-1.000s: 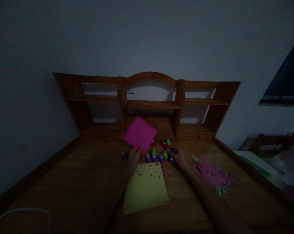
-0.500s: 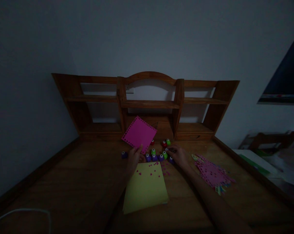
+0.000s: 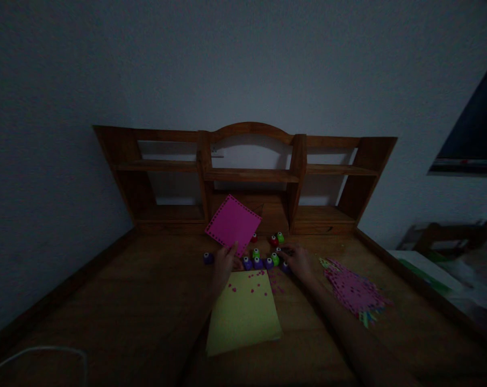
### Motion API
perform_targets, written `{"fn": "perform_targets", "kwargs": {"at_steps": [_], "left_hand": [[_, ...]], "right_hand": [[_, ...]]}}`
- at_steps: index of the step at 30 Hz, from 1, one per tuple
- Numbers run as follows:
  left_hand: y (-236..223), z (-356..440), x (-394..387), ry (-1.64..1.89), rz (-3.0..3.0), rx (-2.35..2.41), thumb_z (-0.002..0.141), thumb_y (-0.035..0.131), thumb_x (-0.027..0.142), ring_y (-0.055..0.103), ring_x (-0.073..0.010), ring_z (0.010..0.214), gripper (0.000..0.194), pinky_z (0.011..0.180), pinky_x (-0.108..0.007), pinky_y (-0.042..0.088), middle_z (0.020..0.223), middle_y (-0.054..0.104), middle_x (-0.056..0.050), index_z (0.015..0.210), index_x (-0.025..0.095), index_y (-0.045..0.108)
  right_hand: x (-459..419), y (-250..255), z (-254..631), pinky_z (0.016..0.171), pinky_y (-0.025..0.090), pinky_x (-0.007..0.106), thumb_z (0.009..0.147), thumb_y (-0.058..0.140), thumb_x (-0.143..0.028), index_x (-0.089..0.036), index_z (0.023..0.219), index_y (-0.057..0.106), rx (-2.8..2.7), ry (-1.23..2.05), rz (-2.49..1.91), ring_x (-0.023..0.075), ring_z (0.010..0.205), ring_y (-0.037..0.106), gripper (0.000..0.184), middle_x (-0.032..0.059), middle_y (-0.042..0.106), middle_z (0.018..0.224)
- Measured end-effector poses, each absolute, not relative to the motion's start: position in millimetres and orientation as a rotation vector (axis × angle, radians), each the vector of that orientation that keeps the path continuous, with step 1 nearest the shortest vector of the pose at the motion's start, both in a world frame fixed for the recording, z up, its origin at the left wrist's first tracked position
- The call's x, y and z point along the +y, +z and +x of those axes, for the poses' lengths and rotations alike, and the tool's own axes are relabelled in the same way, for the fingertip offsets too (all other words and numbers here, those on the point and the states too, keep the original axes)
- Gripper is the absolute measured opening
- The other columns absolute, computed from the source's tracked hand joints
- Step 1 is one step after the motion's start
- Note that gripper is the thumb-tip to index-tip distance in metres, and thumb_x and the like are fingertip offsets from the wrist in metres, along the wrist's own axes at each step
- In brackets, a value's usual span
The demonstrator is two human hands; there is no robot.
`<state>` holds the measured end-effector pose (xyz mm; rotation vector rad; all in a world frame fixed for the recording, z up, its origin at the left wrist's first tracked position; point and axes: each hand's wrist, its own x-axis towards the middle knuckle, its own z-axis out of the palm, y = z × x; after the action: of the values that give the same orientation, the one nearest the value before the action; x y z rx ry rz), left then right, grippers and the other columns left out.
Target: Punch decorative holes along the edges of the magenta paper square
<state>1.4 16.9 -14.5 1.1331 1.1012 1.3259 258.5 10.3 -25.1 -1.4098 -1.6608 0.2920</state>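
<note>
Pinched at its lower corner, a pink sheet of paper (image 3: pixel 233 223) with holes punched along its edges is in my left hand (image 3: pixel 225 263). My right hand (image 3: pixel 298 262) has its fingers closed on a small craft punch (image 3: pixel 278 250) with a white top. Between the hands stand several more craft punches, among them a purple punch (image 3: pixel 258 263), a green punch (image 3: pixel 256 252) and a red punch (image 3: pixel 274 241). Below them lies a stack of yellow paper (image 3: pixel 245 314), with small pink cut-outs (image 3: pixel 252 291) scattered over its upper part and on the desk beside it.
To the right lies a pile of punched pink and coloured paper (image 3: pixel 354 287). A wooden shelf unit (image 3: pixel 251 174) rises along the back of the desk (image 3: pixel 147 301). A white cable (image 3: pixel 45 349) curves at the lower left. Beyond the right edge stands a chair (image 3: pixel 453 236).
The whole view has shifted slightly, with everything a little lower. Both hands keep their holds on the pink paper and the punch.
</note>
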Motion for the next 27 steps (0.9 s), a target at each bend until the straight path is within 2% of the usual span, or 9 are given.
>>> {"fn": "perform_targets", "kwargs": {"at_steps": [6, 27], "left_hand": [[-15.2, 0.2, 18.3, 1.306, 1.182, 1.109, 0.078, 0.06, 0.057, 0.052, -0.0144, 0.034, 0.046, 0.038, -0.024, 0.04, 0.052, 0.065, -0.005, 0.074, 0.012, 0.068], [-12.2, 0.8, 19.0, 1.354, 1.168, 1.121, 0.077, 0.062, 0.052, 0.054, -0.014, 0.037, 0.039, 0.039, -0.024, 0.04, 0.06, 0.07, -0.006, 0.072, 0.014, 0.068]], "right_hand": [[11.1, -24.6, 258.2, 0.076, 0.052, 0.033, 0.078, 0.068, -0.034, -0.024, 0.093, 0.076, -1.659, 0.323, -1.416, 0.0256, 0.083, 0.07, 0.02, 0.0069, 0.076, 0.092], [14.3, -30.1, 259.9, 0.078, 0.052, 0.035, 0.08, 0.065, -0.036, -0.021, 0.095, 0.075, -1.69, 0.289, -1.399, 0.0253, 0.084, 0.068, 0.023, 0.0073, 0.075, 0.091]]}}
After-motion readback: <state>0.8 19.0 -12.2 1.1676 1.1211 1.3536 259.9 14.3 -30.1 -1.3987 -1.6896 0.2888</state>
